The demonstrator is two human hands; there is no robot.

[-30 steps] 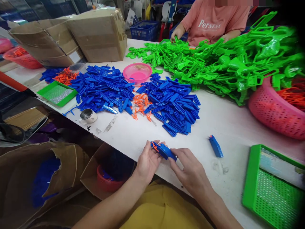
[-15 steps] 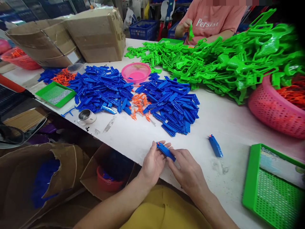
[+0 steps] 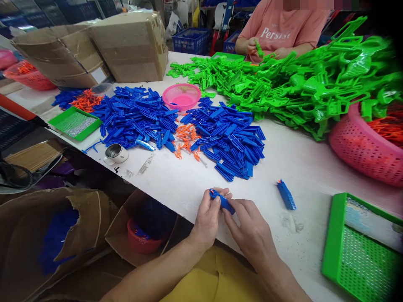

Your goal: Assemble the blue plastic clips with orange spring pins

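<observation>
A long blue plastic piece (image 3: 226, 204) with an orange bit at its far end is held between both hands over the table's near edge. My left hand (image 3: 208, 218) is closed on the far part, its thumb lying on top. With thumb and fingers, my right hand (image 3: 250, 224) pinches the near end. To the right lies a similar blue piece with an orange tip (image 3: 286, 195). Beyond the hands spreads a heap of blue plastic pieces (image 3: 233, 138), beside small orange parts and springs (image 3: 187, 138).
Green toy-gun parts (image 3: 283, 84) are piled at the back right, near a pink basket (image 3: 362, 147). A green tray (image 3: 333, 239) stands at right, a metal cup (image 3: 116, 154) at left. Across the table, a person in a pink shirt (image 3: 283, 25) handles a green part.
My left thumb has come down onto the blue piece, and the left fingers have curled around it. The right hand keeps its pinch. The other person's hands have lowered.
</observation>
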